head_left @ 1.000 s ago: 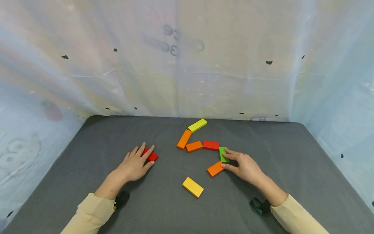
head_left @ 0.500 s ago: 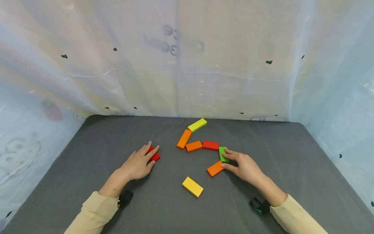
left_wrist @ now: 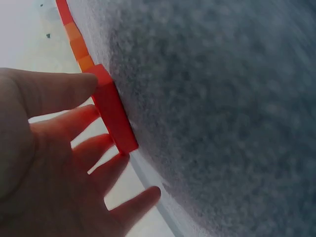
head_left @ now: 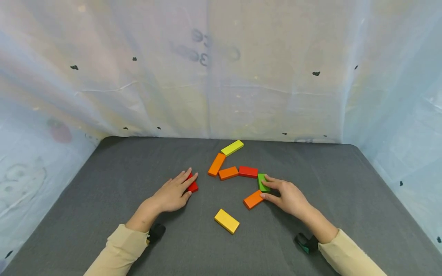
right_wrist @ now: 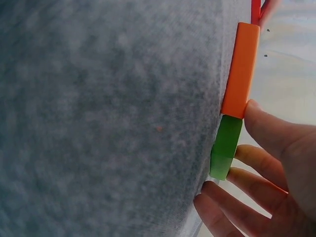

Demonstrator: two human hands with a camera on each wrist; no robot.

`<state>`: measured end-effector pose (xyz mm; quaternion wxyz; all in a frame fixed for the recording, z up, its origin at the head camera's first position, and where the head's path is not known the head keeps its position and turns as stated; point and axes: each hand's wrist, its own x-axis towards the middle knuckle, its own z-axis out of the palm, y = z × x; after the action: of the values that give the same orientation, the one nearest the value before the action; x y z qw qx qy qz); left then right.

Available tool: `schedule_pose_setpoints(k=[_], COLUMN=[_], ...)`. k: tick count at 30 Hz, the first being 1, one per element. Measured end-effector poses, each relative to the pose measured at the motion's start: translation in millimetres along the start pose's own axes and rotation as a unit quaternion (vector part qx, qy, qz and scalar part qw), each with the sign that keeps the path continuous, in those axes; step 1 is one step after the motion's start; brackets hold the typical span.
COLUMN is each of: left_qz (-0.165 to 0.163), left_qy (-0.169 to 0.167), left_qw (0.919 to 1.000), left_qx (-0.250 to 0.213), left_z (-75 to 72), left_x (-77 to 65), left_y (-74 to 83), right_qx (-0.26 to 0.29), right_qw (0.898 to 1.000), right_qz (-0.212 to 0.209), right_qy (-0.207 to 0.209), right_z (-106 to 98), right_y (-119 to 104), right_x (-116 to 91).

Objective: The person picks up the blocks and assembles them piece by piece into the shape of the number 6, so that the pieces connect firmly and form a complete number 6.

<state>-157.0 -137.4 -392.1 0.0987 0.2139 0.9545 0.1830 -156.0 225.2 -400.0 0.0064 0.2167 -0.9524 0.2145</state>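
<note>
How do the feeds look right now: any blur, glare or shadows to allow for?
Head view: mostly clear, soft shadows beneath the left hand and right hand; left wrist view: grey fabric tabletop blurred up close, pale sheeting washed out behind; right wrist view: nearest fabric blurred, orange rectangular block and green rectangular block clear-edged.

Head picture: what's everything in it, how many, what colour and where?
orange blocks: 3, orange, in the curved row
red blocks: 2, red, one in the row, one leftmost
lime block: 1, yellow-green, row's far end
green block: 1, green, in the row
yellow block: 1, yellow, nearest the person
table: 1, dark grey, under the blocks
sheeting: count unclear, pale with black marks, behind and beside the table
wrist gadgets: 2, mostly black, low left and right
sleeves: 2, cream, bottom left and right
left hand: 1, bare, on the leftmost red block
right hand: 1, bare, at green and nearest orange blocks
</note>
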Motion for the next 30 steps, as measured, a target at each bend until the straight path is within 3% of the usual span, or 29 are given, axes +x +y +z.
schedule_pose_setpoints(k=[17,30], left_qz=[0.018,0.015], left_qy=[-0.022,0.017], left_qw=[0.9996,0.9996], left_qx=[0.001,0.016], left_z=[5.1,-3.7], left_x=[4.5,-10.8], left_y=[11.5,13.2], right_qx=[0.004,-0.001], right_qw=[1.000,1.000], right_qz=[0.004,0.007], right_qy=[-0.004,-0.002], right_z=[0,-2], right_y=[-2,-4], right_x=[1,1])
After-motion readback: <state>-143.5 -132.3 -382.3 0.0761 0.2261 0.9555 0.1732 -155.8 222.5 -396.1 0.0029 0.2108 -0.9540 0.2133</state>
